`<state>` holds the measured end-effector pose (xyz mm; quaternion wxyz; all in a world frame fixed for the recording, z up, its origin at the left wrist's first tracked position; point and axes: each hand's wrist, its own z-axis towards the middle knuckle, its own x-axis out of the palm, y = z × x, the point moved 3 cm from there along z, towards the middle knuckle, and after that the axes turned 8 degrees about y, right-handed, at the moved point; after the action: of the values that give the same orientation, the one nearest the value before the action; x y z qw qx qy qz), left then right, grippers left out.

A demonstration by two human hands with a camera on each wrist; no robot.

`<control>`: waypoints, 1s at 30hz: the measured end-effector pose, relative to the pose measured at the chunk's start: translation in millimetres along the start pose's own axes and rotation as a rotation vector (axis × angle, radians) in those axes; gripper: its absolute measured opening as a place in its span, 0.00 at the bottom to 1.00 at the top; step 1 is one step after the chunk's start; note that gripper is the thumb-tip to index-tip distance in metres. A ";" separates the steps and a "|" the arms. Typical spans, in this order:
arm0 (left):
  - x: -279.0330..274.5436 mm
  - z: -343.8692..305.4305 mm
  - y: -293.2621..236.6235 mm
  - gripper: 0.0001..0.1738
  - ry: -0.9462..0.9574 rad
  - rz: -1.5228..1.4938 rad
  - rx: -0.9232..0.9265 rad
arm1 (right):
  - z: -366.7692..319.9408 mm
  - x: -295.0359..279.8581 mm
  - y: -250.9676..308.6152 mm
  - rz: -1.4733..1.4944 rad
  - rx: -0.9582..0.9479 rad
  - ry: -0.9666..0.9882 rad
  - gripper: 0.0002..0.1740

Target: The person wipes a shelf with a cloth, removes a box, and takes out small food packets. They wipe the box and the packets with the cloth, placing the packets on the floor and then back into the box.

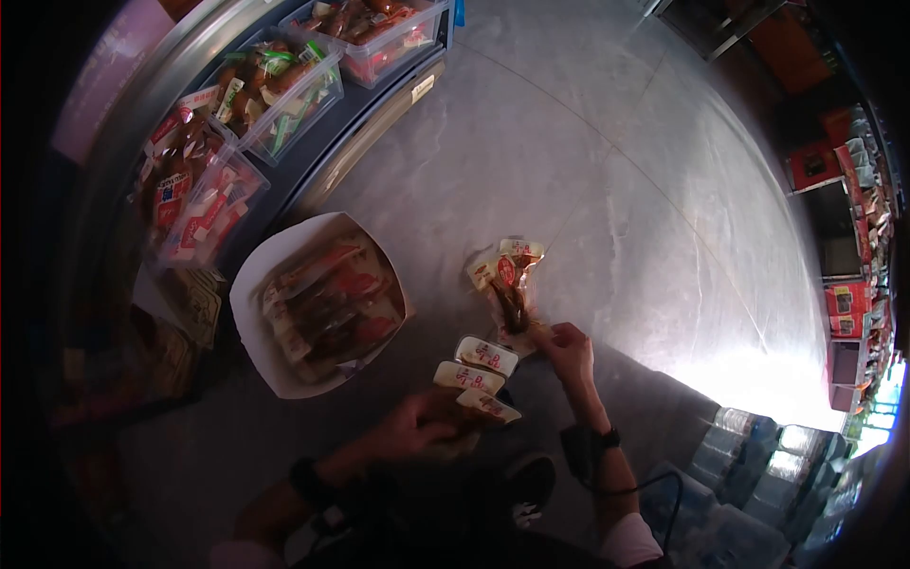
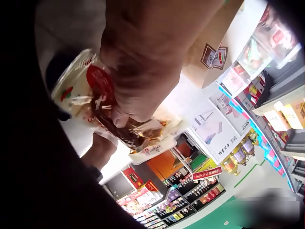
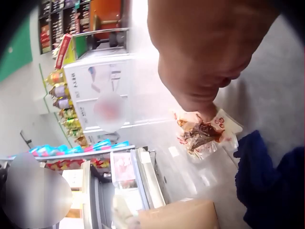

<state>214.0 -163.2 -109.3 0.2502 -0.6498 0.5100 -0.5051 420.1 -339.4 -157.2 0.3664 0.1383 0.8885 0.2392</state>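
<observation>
My left hand (image 1: 417, 425) grips several clear packets of brown food with cream labels (image 1: 468, 377), fanned out to its right. In the left wrist view the thumb and fingers of the left hand (image 2: 143, 62) pinch a packet (image 2: 71, 93) with a red oval mark. My right hand (image 1: 569, 356) pinches the lower end of other packets (image 1: 507, 275), held above the grey floor ahead of the left hand's bunch. The right wrist view shows the right hand's (image 3: 200, 62) fingertips on a packet (image 3: 202, 136) of dark brown food.
To the left stands a white box (image 1: 248, 322) with similar packets inside. Clear bins (image 1: 284, 114) of packaged food line a shelf at the upper left. Clear plastic containers (image 1: 730, 446) are at the lower right, and stocked shelves (image 1: 867, 218) at the far right.
</observation>
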 end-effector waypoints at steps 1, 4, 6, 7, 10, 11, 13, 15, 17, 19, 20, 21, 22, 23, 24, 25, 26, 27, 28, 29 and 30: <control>2.1 1.7 -8.3 0.35 0.066 0.043 -0.041 | -3.8 -2.7 2.9 0.075 -0.129 -0.133 0.15; 6.0 12.8 -18.4 0.26 0.134 0.326 0.116 | -25.8 -20.1 24.0 0.189 -0.482 -0.323 0.10; 12.2 18.5 -28.4 0.22 0.131 0.565 0.322 | -53.9 -38.9 48.8 0.223 -0.710 -0.377 0.08; 17.5 18.7 -36.1 0.23 0.119 0.698 0.370 | -67.4 -44.4 58.3 0.143 -0.718 -0.323 0.08; 24.8 21.2 -39.8 0.24 0.086 0.880 0.406 | -91.8 -53.6 70.6 0.083 -0.712 -0.171 0.08; 25.2 21.5 -39.1 0.23 0.065 0.930 0.391 | -96.1 -53.9 72.8 0.105 -0.698 -0.072 0.09; 28.8 22.0 -41.6 0.23 0.066 1.022 0.404 | -107.1 -59.2 76.6 0.107 -0.675 0.139 0.08; 29.9 21.1 -37.9 0.23 0.074 1.117 0.421 | -106.7 -56.7 77.2 0.108 -0.646 0.341 0.08; 28.6 18.3 -20.0 0.22 0.184 1.163 0.317 | -95.4 -53.1 81.5 0.043 -0.765 0.488 0.13; 24.0 16.3 -17.9 0.24 0.172 0.907 0.236 | -56.3 -44.4 61.6 0.247 -0.618 0.355 0.16; 20.3 15.1 -15.6 0.25 0.156 0.652 0.155 | -36.7 -42.6 52.9 0.445 -0.467 0.221 0.20; 16.9 12.9 -10.0 0.25 0.158 0.654 0.155 | -25.2 -42.4 55.5 0.121 -0.547 0.007 0.25; 10.5 11.1 0.9 0.30 0.125 0.438 0.108 | -18.1 -40.8 60.7 -0.206 -0.612 -0.208 0.29; 6.4 10.5 7.2 0.36 0.090 0.223 0.062 | -6.7 -35.4 54.1 -0.205 -0.613 -0.210 0.29; 6.9 9.8 0.0 0.36 0.089 0.226 0.063 | 5.0 -27.2 47.8 -0.291 -0.688 -0.254 0.32; 5.9 7.0 -11.6 0.37 -0.004 0.071 0.052 | 12.6 -18.7 42.9 -0.376 -0.762 -0.294 0.34; 3.1 5.7 -17.9 0.38 -0.098 -0.081 0.045 | 17.2 -16.4 38.3 -0.493 -0.791 -0.338 0.28; 2.3 5.0 -14.8 0.38 -0.106 -0.077 0.047 | 23.3 -16.3 30.2 -0.489 -0.798 -0.337 0.28; 0.4 2.6 -7.4 0.39 -0.180 -0.067 0.060 | 23.9 -18.4 27.5 -0.500 -0.787 -0.381 0.25; -1.9 1.5 -1.8 0.40 -0.255 -0.056 0.074 | 22.9 -17.7 24.7 -0.511 -0.774 -0.424 0.22; -4.9 3.9 -0.5 0.40 -0.263 -0.055 0.075 | 18.9 -19.3 18.6 -0.384 -0.727 -0.417 0.19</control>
<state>217.9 -159.3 -112.2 0.3251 -0.7141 0.4358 -0.4409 448.4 -325.7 -147.8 0.5998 -0.1210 0.6637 0.4302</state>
